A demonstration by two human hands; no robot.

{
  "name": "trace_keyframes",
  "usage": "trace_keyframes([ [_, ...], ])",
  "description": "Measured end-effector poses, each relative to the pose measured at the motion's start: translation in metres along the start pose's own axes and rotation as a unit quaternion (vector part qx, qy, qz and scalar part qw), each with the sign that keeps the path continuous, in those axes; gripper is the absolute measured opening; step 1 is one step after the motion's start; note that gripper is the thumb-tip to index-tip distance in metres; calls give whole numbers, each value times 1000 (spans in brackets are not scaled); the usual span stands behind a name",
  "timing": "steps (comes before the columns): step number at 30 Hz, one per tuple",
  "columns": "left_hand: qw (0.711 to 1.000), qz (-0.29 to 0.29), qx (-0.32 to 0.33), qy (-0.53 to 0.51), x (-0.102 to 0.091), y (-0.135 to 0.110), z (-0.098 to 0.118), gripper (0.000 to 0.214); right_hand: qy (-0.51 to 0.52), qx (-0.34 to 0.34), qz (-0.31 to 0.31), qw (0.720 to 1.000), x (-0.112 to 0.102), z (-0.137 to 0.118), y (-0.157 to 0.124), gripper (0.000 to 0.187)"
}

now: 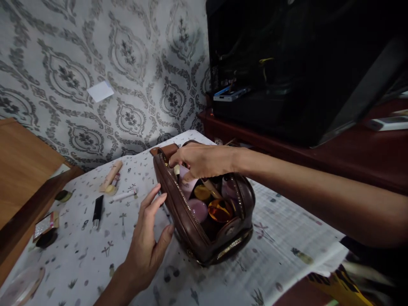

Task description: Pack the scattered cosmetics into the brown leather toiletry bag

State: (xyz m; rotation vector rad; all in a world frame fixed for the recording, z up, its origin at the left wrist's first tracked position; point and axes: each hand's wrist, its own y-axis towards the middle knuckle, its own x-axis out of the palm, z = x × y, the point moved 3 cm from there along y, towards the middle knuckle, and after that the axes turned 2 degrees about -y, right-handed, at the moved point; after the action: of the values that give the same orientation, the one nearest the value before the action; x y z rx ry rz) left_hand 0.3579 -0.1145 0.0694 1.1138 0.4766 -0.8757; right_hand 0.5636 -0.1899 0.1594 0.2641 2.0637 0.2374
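Note:
A brown leather toiletry bag lies unzipped on the cloth, its top gaping. My right hand reaches into the far end of the bag, thumb and fingers closed on a pale lilac tube; part of the grip is hidden inside. Around the tube are a round pink-lilac container, an amber bottle, a yellow-gold round lid and a purple container. My left hand is open beside the bag's left wall, fingers apart, fingertips close to the leather.
On the patterned white cloth lie a black tube, a white stick, a beige tube, a compact and a round clear-lidded case. A black screen stands on the reddish shelf at right; a wooden board is at left.

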Motion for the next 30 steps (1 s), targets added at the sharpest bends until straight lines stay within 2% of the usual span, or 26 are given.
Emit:
trace_keyframes([
  [6,1000,-3,-5,-11,5,1,-1,51,-46,-50,-22,997,7,-12,-4,35],
  [10,1000,2,2,-16,4,1,-1,51,-114,-10,-12,993,7,-16,-3,23],
  [13,1000,3,-4,-22,4,-1,-2,52,-120,6,-91,989,5,-19,-5,6],
  [15,1000,1,-8,-27,5,-1,-4,53,-113,4,-144,983,5,-19,-8,9],
  [17,999,0,-7,-31,6,-1,-4,55,-121,0,-136,983,7,-16,-9,13],
  [20,999,1,-5,-36,7,-1,-4,55,-135,-13,-71,988,13,-9,-5,11],
  [22,999,2,-5,-38,8,-1,-4,55,-137,-19,-57,989,18,-6,0,9],
  [26,999,6,1,-39,9,-2,-4,55,-142,-11,-58,988,19,-8,11,11],
  [30,999,9,2,-46,11,-1,-6,55,-148,13,-85,985,15,-8,13,14],
])
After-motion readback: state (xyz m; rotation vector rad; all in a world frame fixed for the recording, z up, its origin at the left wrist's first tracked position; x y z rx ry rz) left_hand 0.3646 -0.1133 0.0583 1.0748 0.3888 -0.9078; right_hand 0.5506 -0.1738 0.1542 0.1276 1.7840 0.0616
